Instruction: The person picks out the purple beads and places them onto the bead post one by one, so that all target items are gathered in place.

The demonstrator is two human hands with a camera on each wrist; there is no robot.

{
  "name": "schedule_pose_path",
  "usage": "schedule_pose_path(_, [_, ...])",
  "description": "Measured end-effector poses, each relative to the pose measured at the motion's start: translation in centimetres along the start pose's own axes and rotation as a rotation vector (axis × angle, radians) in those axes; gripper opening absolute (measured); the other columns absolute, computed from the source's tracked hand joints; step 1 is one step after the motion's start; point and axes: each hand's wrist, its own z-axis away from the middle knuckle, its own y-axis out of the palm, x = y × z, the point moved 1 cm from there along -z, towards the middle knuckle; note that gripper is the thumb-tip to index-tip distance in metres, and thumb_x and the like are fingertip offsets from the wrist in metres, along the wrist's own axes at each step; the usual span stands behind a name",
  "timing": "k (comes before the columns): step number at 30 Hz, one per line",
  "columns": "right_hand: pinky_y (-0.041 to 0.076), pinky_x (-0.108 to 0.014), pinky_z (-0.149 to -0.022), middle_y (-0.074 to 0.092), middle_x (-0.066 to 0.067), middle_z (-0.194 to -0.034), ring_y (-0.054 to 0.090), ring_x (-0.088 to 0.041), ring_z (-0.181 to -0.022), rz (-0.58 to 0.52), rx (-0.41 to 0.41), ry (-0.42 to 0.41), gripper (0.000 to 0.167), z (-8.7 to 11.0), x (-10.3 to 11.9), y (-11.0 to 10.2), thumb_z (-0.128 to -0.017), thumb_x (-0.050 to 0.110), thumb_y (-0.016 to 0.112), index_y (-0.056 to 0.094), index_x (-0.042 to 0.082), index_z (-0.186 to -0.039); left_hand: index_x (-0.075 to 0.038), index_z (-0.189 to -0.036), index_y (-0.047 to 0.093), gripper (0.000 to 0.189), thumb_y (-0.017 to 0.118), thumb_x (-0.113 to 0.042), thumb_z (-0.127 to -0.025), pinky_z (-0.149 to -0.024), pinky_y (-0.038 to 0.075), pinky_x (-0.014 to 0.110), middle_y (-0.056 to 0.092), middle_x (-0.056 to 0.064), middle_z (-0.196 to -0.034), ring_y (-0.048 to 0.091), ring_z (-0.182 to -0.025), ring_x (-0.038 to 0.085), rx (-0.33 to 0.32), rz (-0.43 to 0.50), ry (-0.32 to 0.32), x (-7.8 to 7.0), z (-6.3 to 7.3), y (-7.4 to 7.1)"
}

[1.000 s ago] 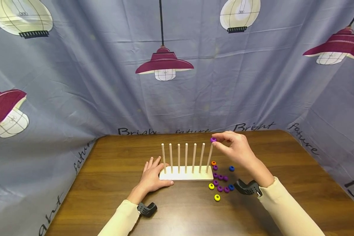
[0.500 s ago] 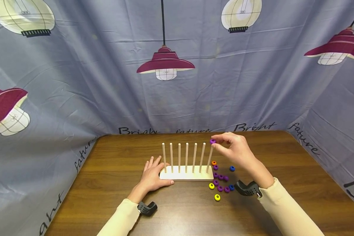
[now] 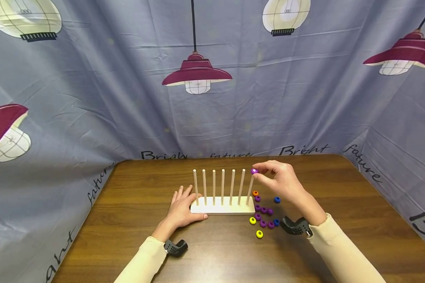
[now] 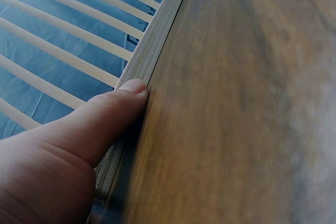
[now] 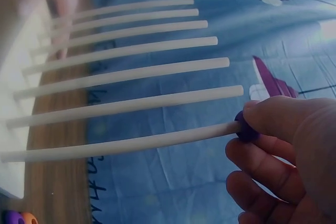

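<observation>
A pale wooden peg rack (image 3: 222,210) with several upright pegs stands on the table. My left hand (image 3: 181,210) holds its left end, the thumb along the front edge and the index finger behind; the other fingers spread on the table. My right hand (image 3: 283,179) pinches a purple bead (image 3: 254,171) between thumb and index finger at the top of the rightmost peg (image 5: 131,144). In the right wrist view, this peg's tip meets the bead (image 5: 245,128), and the other fingers curl below.
Loose beads lie right of the rack: several purple ones (image 3: 263,210), two yellow (image 3: 259,234), two blue (image 3: 277,199) and an orange one (image 3: 255,193). A lamp-printed curtain (image 3: 212,118) hangs behind the wooden table (image 3: 212,251).
My right hand has lowered the purple bead slightly, and the pale peg tip now shows in its hole. My left hand stays on the rack.
</observation>
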Motion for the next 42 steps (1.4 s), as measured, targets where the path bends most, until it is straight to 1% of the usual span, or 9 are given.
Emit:
schedule_pose_path(4, [0.054,-0.03,-0.064,0.079,-0.004,-0.088,0.07,-0.019,-0.075,-0.005,0.005,0.009,0.017,0.13,-0.32,0.35,-0.081,0.004,0.082,0.079,0.006,-0.098,-0.018,-0.127,0.066,0.068,0.085,-0.051,-0.071,-0.122,0.016,0.07,0.04,0.025,-0.159,0.022,-0.151,0.057,-0.009,-0.009,0.007,0.06,-0.06,0.01])
schedule_pose_path(6, [0.053,-0.03,-0.064,0.078,-0.004,-0.087,0.07,-0.022,-0.075,-0.005,0.007,0.013,0.017,0.17,-0.42,0.47,-0.081,0.004,0.083,0.079,0.006,-0.098,-0.018,-0.128,0.066,0.069,0.085,-0.052,-0.071,-0.123,0.016,0.07,0.04,0.025,-0.159,0.022,-0.151,0.057,-0.01,-0.009,0.005,0.09,-0.11,0.0])
schedule_pose_path(8, [0.052,-0.028,-0.064,0.078,-0.003,-0.086,0.07,-0.021,-0.075,-0.006,0.006,0.013,0.017,0.24,-0.45,0.52,-0.08,0.004,0.083,0.079,0.006,-0.097,-0.018,-0.128,0.066,0.069,0.085,-0.052,-0.071,-0.123,0.015,0.069,0.04,0.025,-0.16,0.022,-0.151,0.056,-0.007,-0.008,0.001,0.09,-0.11,-0.01])
schedule_pose_path(15, [0.05,-0.025,-0.063,0.078,-0.002,-0.085,0.067,-0.01,-0.074,-0.01,0.006,0.016,0.017,0.32,-0.48,0.65,-0.079,0.003,0.083,0.079,0.006,-0.095,-0.018,-0.128,0.066,0.068,0.085,-0.052,-0.071,-0.123,0.016,0.069,0.04,0.026,-0.159,0.023,-0.151,0.056,-0.008,-0.015,0.001,0.14,-0.16,0.08])
schedule_pose_path(19, [0.049,-0.023,-0.063,0.077,-0.003,-0.084,0.068,-0.015,-0.073,-0.006,0.005,0.007,0.016,0.31,-0.44,0.67,-0.079,0.002,0.082,0.078,0.005,-0.094,-0.018,-0.128,0.066,0.068,0.084,-0.052,-0.072,-0.124,0.015,0.068,0.039,0.025,-0.16,0.022,-0.152,0.055,0.003,-0.013,-0.008,0.08,-0.19,0.01])
schedule_pose_path(22, [0.049,-0.024,-0.062,0.077,-0.004,-0.084,0.068,-0.017,-0.072,0.001,0.002,-0.001,0.017,0.28,-0.42,0.66,-0.078,0.002,0.083,0.078,0.004,-0.094,-0.018,-0.129,0.066,0.069,0.084,-0.052,-0.072,-0.124,0.015,0.068,0.039,0.025,-0.16,0.022,-0.152,0.056,0.004,-0.013,-0.008,0.05,-0.18,-0.02])
schedule_pose_path(29, [0.051,-0.03,-0.062,0.077,-0.004,-0.084,0.066,-0.013,-0.073,0.008,-0.003,-0.017,0.018,0.24,-0.43,0.67,-0.078,0.002,0.083,0.078,0.004,-0.095,-0.019,-0.129,0.066,0.068,0.084,-0.052,-0.072,-0.124,0.014,0.069,0.039,0.025,-0.161,0.021,-0.152,0.056,0.006,-0.002,-0.009,-0.04,-0.15,-0.13])
schedule_pose_path(34, [0.051,-0.029,-0.062,0.077,-0.005,-0.084,0.067,-0.015,-0.073,0.014,-0.008,-0.026,0.019,0.26,-0.52,0.65,-0.077,0.002,0.083,0.078,0.003,-0.096,-0.019,-0.129,0.066,0.068,0.084,-0.052,-0.072,-0.123,0.014,0.069,0.039,0.025,-0.16,0.021,-0.152,0.056,0.006,-0.002,-0.01,-0.08,-0.21,-0.17])
schedule_pose_path(42, [0.051,-0.03,-0.063,0.077,-0.004,-0.084,0.068,-0.019,-0.074,0.02,0.001,-0.012,0.017,0.35,-0.72,0.64,-0.078,0.004,0.083,0.078,0.005,-0.095,-0.018,-0.129,0.066,0.068,0.084,-0.051,-0.073,-0.124,0.014,0.069,0.038,0.025,-0.161,0.02,-0.152,0.056,0.01,0.01,-0.013,-0.17,-0.09,-0.25])
